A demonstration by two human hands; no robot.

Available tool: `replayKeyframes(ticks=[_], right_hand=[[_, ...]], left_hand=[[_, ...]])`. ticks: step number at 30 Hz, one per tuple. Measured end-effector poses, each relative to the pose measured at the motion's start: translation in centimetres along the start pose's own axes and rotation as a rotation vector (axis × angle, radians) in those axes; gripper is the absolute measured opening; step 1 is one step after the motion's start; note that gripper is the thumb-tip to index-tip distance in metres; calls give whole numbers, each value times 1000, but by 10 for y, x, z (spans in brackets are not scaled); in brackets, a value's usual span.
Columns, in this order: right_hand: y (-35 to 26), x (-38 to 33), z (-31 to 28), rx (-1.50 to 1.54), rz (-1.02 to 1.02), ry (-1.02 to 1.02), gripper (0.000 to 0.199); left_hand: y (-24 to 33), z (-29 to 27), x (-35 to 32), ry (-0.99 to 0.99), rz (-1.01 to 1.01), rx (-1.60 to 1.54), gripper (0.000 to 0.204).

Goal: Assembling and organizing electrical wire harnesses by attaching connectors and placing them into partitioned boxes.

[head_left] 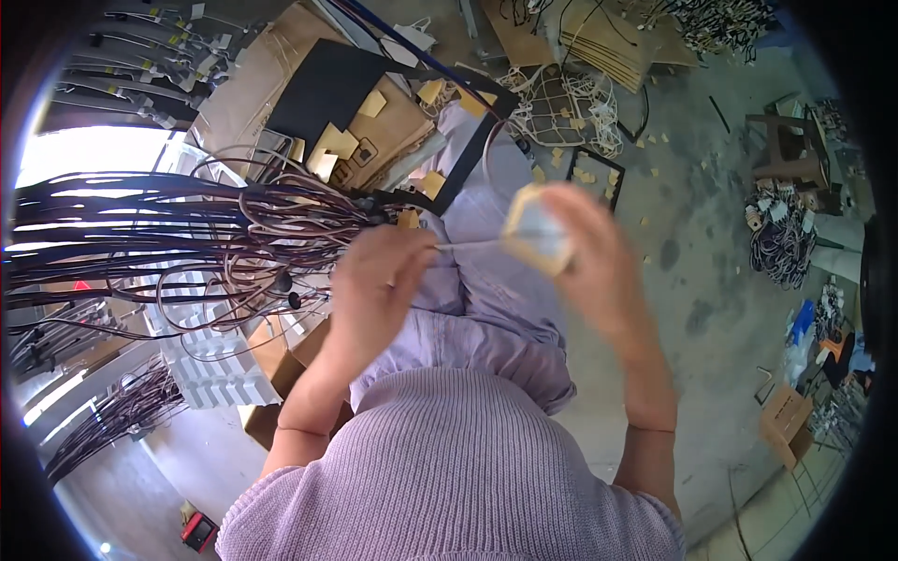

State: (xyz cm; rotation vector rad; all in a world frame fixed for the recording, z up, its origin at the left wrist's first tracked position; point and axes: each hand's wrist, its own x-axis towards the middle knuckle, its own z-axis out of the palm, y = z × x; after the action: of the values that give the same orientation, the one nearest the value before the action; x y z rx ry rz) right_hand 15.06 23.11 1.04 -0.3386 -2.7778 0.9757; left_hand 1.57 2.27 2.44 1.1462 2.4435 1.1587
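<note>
My right hand [599, 257], smeared by motion, is closed on a yellow-edged piece with a pale bluish middle [540, 232]. Blur hides its exact kind. A thin pale strand [472, 246] runs level from this piece to my left hand [379, 280]. The fingers of that left hand are pinched together at the strand's other end. Just left of it lies a thick bundle of dark and brown cables [215, 224], its near ends reaching my fingers. Both hands are above my lap [458, 290]. Whatever lies inside the left fist is hidden.
Cardboard and a black sheet [323, 89] with yellow paper scraps lie ahead. A black frame [477, 150] crosses my legs. Tangled pale cables [571, 107] are on the floor beyond. A brown stool [790, 150] and cable heaps stand right; a white ribbed rack [210, 365] stands left.
</note>
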Motion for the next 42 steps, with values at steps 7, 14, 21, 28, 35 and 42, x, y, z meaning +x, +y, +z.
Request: replayKeyframes(ticks=[7, 14, 21, 28, 35, 42], right_hand=[[-23, 12, -18, 344, -68, -50, 75], [-37, 24, -1, 885, 281, -226, 21], [-42, 27, 4, 903, 232, -47, 9], [-50, 30, 0, 834, 267, -47, 11], [-48, 28, -2, 788, 261, -48, 8], [-46, 32, -3, 774, 177, -14, 6]], left_hand=[[8, 9, 16, -66, -121, -497, 16], [22, 3, 17, -95, -272, -773, 14], [14, 0, 12, -91, -288, -910, 16], [13, 2, 7, -87, -315, -999, 18], [12, 3, 6, -31, -237, -910, 18], [11, 9, 10, -127, -417, -1203, 27]])
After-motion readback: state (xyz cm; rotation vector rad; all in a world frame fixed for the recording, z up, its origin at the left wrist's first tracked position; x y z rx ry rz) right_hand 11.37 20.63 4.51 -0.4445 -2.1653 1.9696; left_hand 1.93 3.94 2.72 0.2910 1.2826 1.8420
